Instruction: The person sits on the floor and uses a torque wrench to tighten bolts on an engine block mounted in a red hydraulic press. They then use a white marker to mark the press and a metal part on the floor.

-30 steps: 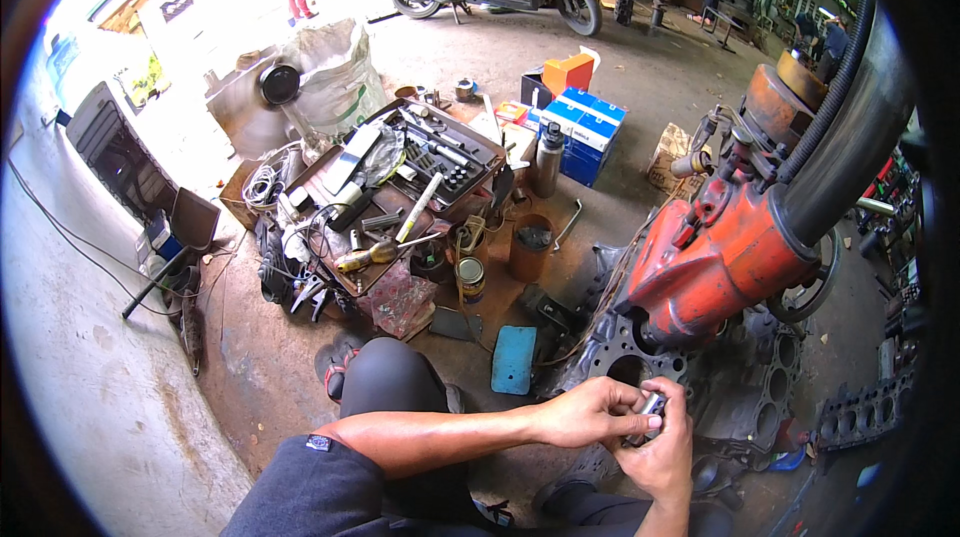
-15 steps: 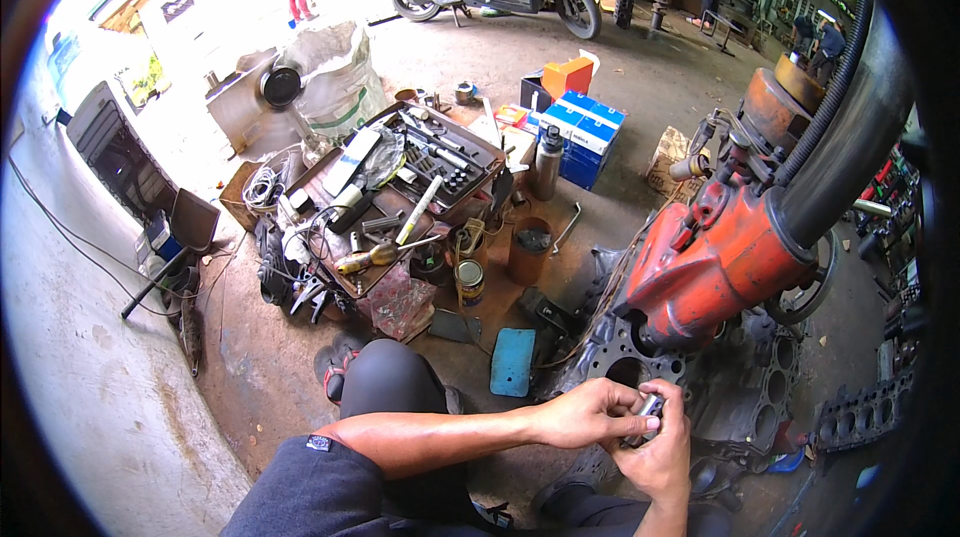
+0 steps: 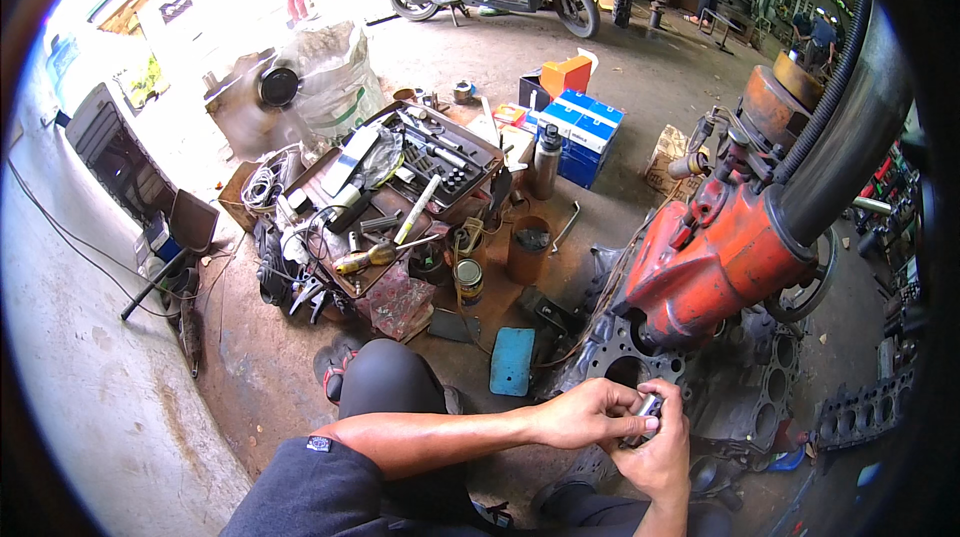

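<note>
Mechanical workshop with engine block (image 3: 735,405) and tools (image 3: 376,258)

The small silvery metal piece (image 3: 649,405) sits between the bare left hand (image 3: 580,417) and bare right hand (image 3: 667,445), before the grey metal engine block (image 3: 607,349) and bulky red metal machine (image 3: 700,272), left of which lie a flat blue rectangular plate (image 3: 512,362) and, farther back, a shallow brown rectangular tray (image 3: 486,184).

The blue box (image 3: 580,142) and pale sack (image 3: 342,77) bear print, seemingly illegible.
</note>
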Demonstrator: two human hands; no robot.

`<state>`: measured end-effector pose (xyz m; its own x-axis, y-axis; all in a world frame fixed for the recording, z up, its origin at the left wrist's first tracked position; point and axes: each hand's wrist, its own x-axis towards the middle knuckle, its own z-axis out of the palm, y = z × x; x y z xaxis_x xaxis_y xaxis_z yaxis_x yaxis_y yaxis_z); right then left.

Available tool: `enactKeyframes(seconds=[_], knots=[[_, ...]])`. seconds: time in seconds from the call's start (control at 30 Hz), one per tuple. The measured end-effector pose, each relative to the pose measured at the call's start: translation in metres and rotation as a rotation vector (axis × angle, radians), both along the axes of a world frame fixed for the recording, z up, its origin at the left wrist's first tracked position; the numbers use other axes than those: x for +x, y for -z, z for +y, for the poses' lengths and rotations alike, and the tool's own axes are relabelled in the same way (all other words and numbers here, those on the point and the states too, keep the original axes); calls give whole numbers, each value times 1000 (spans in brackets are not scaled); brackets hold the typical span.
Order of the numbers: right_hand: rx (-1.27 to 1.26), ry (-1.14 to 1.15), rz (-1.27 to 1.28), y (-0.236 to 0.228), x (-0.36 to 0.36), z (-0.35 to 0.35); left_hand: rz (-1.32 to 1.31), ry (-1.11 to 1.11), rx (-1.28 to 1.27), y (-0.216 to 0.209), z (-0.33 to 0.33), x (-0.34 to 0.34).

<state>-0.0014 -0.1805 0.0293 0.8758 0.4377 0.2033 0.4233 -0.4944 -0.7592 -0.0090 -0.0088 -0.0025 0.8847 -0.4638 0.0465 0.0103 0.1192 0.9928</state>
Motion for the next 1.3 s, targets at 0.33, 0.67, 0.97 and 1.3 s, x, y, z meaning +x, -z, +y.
enactKeyframes(seconds=[0.33,0.67,0.97,1.3], knots=[[-34,14,46,-6,-3,1,-17,-14,9,-1,0,0],[-13,9,89,-5,-1,1,2,-10,10,-1,0,0],[-33,23,54,-8,-4,4,9,1,-8,-3,1,0],[-38,22,26,-7,-4,4,31,37,39,-2,3,0]])
